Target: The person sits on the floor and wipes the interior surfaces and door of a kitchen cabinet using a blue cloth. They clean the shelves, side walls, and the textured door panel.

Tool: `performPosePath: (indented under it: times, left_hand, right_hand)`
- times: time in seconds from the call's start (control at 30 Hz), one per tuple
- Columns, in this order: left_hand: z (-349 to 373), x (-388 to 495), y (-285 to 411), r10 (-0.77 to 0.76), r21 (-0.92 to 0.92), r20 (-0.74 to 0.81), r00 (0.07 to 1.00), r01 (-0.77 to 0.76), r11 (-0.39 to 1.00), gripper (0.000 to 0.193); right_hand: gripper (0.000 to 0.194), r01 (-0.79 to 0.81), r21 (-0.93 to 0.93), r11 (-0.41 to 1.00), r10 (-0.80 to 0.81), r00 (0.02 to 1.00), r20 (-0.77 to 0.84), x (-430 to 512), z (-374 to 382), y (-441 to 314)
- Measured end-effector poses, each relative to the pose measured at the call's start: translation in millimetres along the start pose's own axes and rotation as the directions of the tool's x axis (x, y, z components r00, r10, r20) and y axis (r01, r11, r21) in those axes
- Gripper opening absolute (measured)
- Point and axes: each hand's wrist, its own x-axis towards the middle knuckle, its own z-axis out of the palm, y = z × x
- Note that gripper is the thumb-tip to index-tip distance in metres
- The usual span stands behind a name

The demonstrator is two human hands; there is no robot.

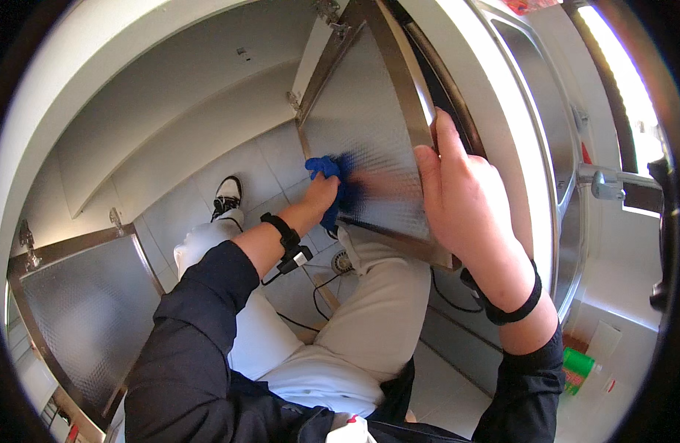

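Observation:
A cabinet door (373, 116) with a textured translucent panel and a metal-look frame stands swung out on its hinges, right of centre. My right hand (464, 188) grips the frame's outer edge, thumb on the panel side and fingers behind. In my left hand (322, 194) is a bunched blue cloth (331, 171), pressed against the lower part of the panel, which mirrors the cloth and arm. Part of the cloth is hidden by my left hand.
A second, similar door (93, 310) hangs open at the lower left. The white cabinet interior (207, 105) lies behind, above a tiled floor with a round drain (341, 261). Black cables run between my legs. At right are a sink (531, 66), a faucet (608, 183) and a green container (578, 370).

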Motion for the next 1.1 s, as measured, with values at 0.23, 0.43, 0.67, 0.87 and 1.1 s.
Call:
performPosePath:
  times: [0.23, 0.43, 0.67, 0.87, 1.1]
  left_hand:
    - [9, -3, -8, -0.079, -0.103, 0.049, 0.996, 0.084, 0.991, 0.039]
    - [0, 12, 20, 0.274, -0.165, -0.031, 0.961, -0.275, 0.947, 0.044]
    - [-11, -4, 65, 0.757, 0.007, -0.150, 0.636, -0.765, 0.644, 0.044]
    - [-18, -15, 75, 0.682, -0.156, -0.115, 0.722, -0.691, 0.705, 0.046]
    - [-53, -7, 83, 0.517, -0.420, -0.105, 0.850, -0.509, 0.751, 0.041]
  right_hand:
    - [0.048, 0.021, -0.024, 0.999, -0.021, 1.000, 0.006, 1, -2, 1]
    - [0.046, 0.026, -0.059, 0.998, -0.026, 1.000, 0.001, 1, 0, 5]
    - [0.043, -0.084, -0.073, 0.994, 0.089, 0.994, 0.069, 0, -4, -2]
    - [0.042, -0.066, -0.129, 0.990, 0.071, 0.997, 0.038, -1, -3, 1]
    - [0.045, 0.017, -0.182, 0.983, -0.036, 0.994, -0.100, -2, 6, 9]
